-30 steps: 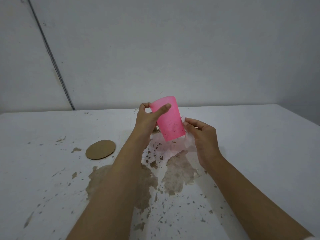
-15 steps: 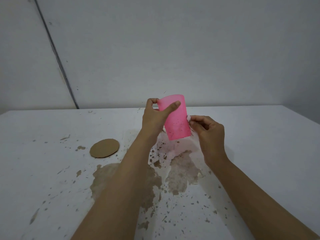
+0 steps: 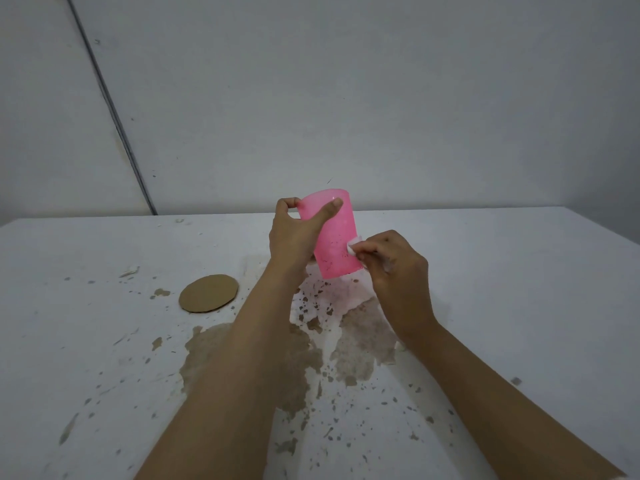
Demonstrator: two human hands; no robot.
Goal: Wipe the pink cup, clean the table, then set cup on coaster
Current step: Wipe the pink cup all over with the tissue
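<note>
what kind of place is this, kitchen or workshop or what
Hard to say; probably a bare test or work room, not a kitchen. All that shows is a white table with brown stains, set against plain grey wall panels.

The right hand (image 3: 394, 268) hides most of the white wad (image 3: 352, 247).

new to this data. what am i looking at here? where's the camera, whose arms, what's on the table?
No robot here: a person's two bare arms, seen from one wide-angle camera worn on the head, looking forward and down. The left hand holds a pink cup above the table, thumb across its near side. The right hand presses a small white wipe against the cup's speckled side. On the white table: a round brown coaster, bare, to the left, and a brown spill with scattered specks beneath the arms.
</note>
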